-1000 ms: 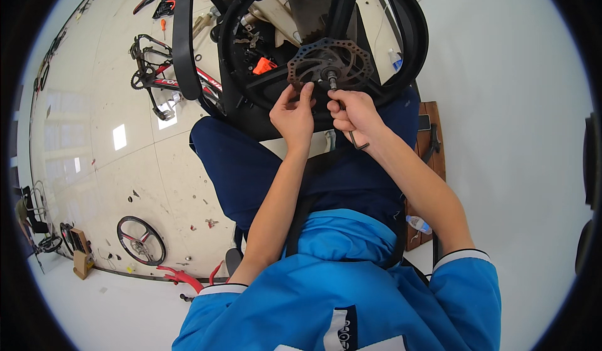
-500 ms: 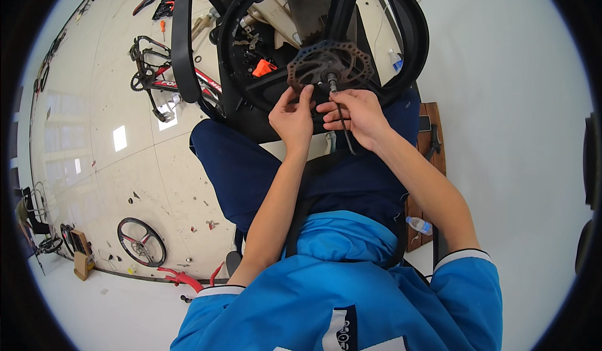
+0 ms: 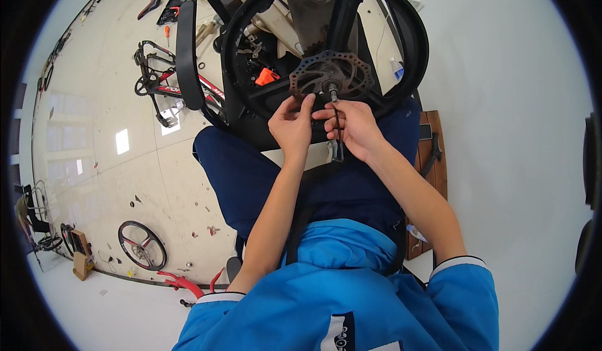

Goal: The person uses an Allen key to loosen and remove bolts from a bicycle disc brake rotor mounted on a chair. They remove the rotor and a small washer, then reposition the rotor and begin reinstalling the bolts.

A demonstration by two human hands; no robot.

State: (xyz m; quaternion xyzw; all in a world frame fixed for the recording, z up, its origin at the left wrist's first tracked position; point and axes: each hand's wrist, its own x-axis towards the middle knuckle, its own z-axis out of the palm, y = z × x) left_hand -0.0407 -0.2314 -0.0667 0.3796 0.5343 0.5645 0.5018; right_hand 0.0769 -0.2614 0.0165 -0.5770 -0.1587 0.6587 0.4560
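Observation:
A black spoked bicycle wheel (image 3: 419, 43) stands in front of my lap, with a drilled metal brake disc (image 3: 305, 74) at its hub. My left hand (image 3: 291, 126) pinches the lower left edge of the disc between thumb and fingers; the exact contact is partly hidden. My right hand (image 3: 357, 128) is closed around a thin dark rod like a hex key (image 3: 339, 144), just below the axle end (image 3: 333, 92). The rod hangs down past the fingers toward my lap. Whether its upper tip touches the axle I cannot tell.
An orange part (image 3: 266, 77) lies on the black surface behind the wheel. To the left on the floor are a red and black bicycle frame (image 3: 168, 90), a screwdriver (image 3: 167, 31), an open tool case (image 3: 170, 12) and another wheel (image 3: 143, 245). A wooden bench (image 3: 439, 181) stands at right.
The rod in my right hand has swung from slanting right to nearly upright. The right hand has shifted slightly left and down; the left hand stays at the disc. The disc appears slightly lower.

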